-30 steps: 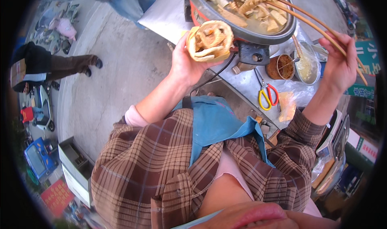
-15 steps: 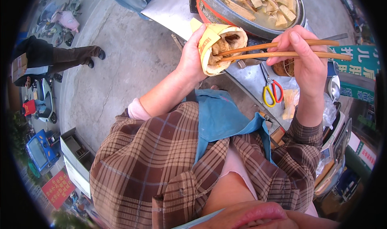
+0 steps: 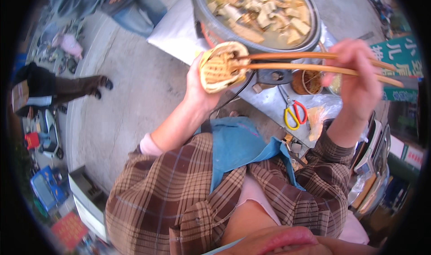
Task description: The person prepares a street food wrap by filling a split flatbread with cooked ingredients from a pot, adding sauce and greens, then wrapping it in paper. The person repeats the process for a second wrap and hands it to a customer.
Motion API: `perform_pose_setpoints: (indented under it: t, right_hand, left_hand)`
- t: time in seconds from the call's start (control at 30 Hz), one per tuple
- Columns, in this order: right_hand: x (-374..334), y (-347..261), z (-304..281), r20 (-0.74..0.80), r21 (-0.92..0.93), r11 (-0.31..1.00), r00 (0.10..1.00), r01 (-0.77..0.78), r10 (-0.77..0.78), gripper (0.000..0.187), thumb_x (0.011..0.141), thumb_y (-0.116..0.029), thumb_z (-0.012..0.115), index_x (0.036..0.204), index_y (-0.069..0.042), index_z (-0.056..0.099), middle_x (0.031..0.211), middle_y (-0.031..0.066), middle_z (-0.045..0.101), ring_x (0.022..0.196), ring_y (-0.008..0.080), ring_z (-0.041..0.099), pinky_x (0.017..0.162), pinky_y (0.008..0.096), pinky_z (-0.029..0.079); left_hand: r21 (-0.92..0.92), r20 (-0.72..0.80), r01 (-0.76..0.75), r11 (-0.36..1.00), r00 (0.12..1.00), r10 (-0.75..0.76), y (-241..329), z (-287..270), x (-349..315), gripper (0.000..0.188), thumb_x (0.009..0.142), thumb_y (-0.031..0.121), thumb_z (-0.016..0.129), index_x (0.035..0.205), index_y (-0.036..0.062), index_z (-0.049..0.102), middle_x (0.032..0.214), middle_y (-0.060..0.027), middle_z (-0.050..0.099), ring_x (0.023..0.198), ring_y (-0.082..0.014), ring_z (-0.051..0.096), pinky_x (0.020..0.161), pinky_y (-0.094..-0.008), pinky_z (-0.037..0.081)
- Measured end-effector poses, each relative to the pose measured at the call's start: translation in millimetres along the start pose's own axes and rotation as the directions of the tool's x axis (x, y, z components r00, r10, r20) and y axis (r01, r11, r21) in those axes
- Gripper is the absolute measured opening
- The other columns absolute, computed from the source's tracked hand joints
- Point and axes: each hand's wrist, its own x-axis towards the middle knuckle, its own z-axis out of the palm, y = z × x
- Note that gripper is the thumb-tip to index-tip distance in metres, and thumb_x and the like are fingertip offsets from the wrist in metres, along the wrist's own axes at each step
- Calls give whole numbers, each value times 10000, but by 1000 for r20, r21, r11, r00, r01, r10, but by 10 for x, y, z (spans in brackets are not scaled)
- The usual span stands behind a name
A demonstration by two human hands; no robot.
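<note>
My left hand [image 3: 197, 93] is wrapped around a filled flatbread pocket [image 3: 220, 53] in yellow paper, its opening turned up and to the right. A golden piece with rows of small cuts [image 3: 216, 70] shows at the opening. Long wooden chopsticks [image 3: 287, 56] are gripped in my right hand [image 3: 359, 77], which is slightly blurred. Their tips reach the filling at the bread's mouth. Just beyond the bread stands a large round metal pot [image 3: 199, 17], holding broth with many pale tofu-like chunks [image 3: 265, 17].
Scissors with yellow and red handles [image 3: 295, 115] lie on the metal table beside a jar of brown sauce [image 3: 307, 82] and clear plastic bags [image 3: 330, 103]. Across the table's far left corner stands a person in jeans [image 3: 139, 14]. Another person [image 3: 45, 84] is farther left, near a scooter [image 3: 53, 133].
The bread has tilted and moved left and down, and the cut golden piece now shows in its opening. My right hand has shifted right and down with the chopsticks. A person has come into view.
</note>
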Motion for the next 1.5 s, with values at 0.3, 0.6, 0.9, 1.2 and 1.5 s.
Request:
perform_pose_setpoints:
  t: [0.3, 0.6, 0.9, 1.2, 1.5]
  right_hand:
    - [65, 206, 10, -61, 44, 966, 965, -254, 256, 268, 902, -160, 448, 793, 58, 561, 735, 164, 589, 554, 204, 609, 516, 266, 510]
    - [446, 210, -739, -375, -358, 934, 916, -1, -143, 288, 928, -178, 413, 878, 52, 579, 832, 157, 612, 653, 207, 633, 606, 267, 530]
    - [553, 461, -884, -471, -297, 955, 870, 0, -146, 293, 938, -196, 416, 901, 44, 580, 839, 160, 627, 739, 247, 659, 700, 294, 542]
    - [208, 155, -795, -435, -107, 975, 873, 195, -222, 312, 943, -177, 375, 900, 79, 546, 907, 224, 601, 775, 361, 644, 721, 405, 555]
    - [-289, 277, -44, -321, 78, 975, 931, 209, -174, 370, 957, -199, 285, 873, 62, 533, 910, 260, 589, 812, 375, 635, 736, 425, 556]
  left_hand:
    - [98, -41, -4, 995, 999, 8, -21, 224, -15, 557, 895, 506, 324, 1276, 117, 443, 1258, -118, 502, 1119, -342, 504, 899, -586, 391]
    - [27, -30, 42, 999, 999, -41, 61, 346, 42, 539, 899, 466, 294, 1281, 113, 434, 1262, -120, 498, 1128, -357, 496, 900, -609, 383]
    - [14, -40, 26, 1000, 999, -25, -10, 311, -8, 538, 901, 450, 282, 1283, 101, 427, 1266, -130, 493, 1118, -364, 503, 871, -607, 407]
    - [-10, -50, -10, 1000, 999, 9, 95, 137, -65, 546, 900, 445, 261, 1288, 97, 424, 1272, -139, 490, 1121, -380, 498, 853, -616, 411]
    - [14, 15, -50, 999, 999, 49, 105, -293, -13, 554, 910, 467, 291, 1273, 71, 430, 1246, -141, 503, 1103, -351, 518, 862, -571, 440]
